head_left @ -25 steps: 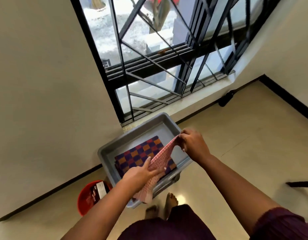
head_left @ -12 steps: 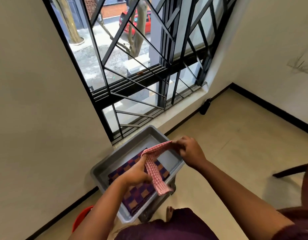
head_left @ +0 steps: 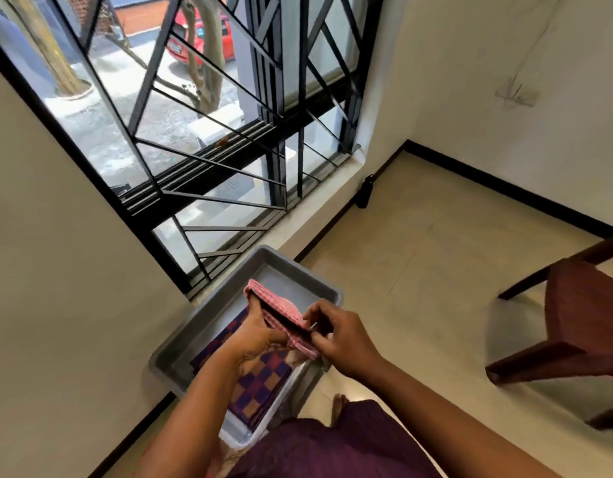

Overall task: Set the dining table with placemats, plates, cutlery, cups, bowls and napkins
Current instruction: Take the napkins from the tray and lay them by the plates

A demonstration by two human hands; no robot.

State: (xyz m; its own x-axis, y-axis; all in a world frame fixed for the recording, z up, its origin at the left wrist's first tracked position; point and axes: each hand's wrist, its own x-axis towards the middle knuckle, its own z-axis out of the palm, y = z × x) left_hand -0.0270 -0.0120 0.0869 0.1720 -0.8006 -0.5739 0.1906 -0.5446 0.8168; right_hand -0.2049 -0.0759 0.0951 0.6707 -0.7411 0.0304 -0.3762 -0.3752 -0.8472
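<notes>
While both hands work above a grey plastic tub [head_left: 299, 274], a red-and-white checked napkin [head_left: 280, 313] is stretched between them. The left hand [head_left: 255, 334] has its fingers tucked inside the folded cloth, which drapes over them. The right hand [head_left: 339, 334] pinches the napkin's near edge between thumb and curled fingers. Beneath, in the tub, lies what looks like a stack of purple-and-orange checked placemats [head_left: 255, 384], though blur hides the layers. A dark wooden chair [head_left: 577, 319] stands on the floor to the right, well apart, and a barred window [head_left: 208, 132] rises beyond the tub.
</notes>
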